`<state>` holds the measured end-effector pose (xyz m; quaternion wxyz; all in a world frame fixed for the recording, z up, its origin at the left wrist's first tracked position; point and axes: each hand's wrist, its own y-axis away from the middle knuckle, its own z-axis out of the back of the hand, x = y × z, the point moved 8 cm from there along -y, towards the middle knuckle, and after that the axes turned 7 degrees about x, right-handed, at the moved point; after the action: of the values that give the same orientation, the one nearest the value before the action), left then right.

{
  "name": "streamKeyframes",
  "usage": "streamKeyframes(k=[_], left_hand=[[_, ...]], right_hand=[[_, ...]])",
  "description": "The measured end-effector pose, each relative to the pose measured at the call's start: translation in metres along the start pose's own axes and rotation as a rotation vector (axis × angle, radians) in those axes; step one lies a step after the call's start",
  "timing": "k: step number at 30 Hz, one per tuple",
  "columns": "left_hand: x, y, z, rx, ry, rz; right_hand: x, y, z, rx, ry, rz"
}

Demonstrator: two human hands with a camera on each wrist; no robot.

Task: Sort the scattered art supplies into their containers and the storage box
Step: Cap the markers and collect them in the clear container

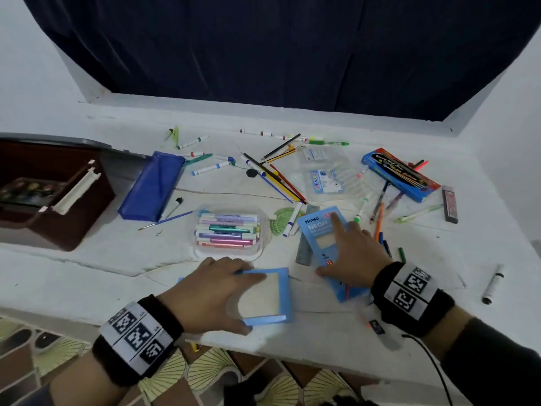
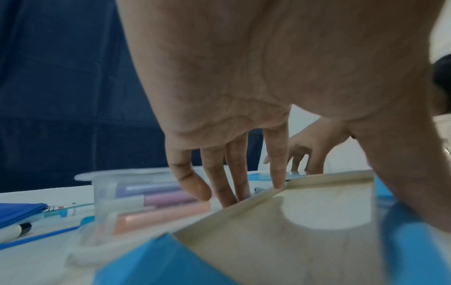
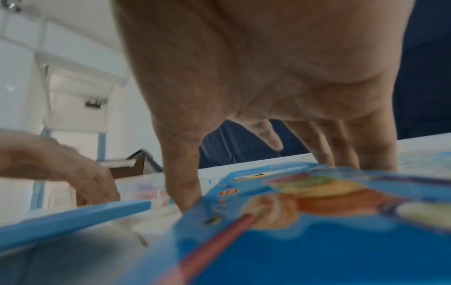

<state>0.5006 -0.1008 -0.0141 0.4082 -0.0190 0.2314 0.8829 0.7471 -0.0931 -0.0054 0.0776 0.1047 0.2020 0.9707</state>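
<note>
Left hand (image 1: 205,291) grips blue tray (image 1: 263,300) beside marker tub (image 1: 228,254), perhaps touching it.
</note>
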Motion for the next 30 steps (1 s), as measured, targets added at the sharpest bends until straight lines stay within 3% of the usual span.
streamKeyframes(k=[6, 13, 17, 26, 30], left_hand=[[0.001, 0.036, 0.073, -0.243, 0.176, -0.03], [0.023, 0.069, 0.146, -0.582, 0.125, 0.069], [0.027, 0.072, 0.156, -0.605, 0.064, 0.117], [0.025, 0.065, 0.15, -0.568, 0.039, 0.132], [0.017, 0.06, 0.149, -0.542, -0.029, 0.116]], right_hand=[[0.01, 0.024, 0.039, -0.217, -0.444, 0.182], [0.045, 0.049, 0.077, -0.232, -0.509, 0.55], [0.053, 0.052, 0.092, -0.299, -0.391, 0.658], [0.047, 0.042, 0.095, -0.403, -0.151, 0.705], [0.055, 0.046, 0.095, -0.358, 0.032, 0.657]])
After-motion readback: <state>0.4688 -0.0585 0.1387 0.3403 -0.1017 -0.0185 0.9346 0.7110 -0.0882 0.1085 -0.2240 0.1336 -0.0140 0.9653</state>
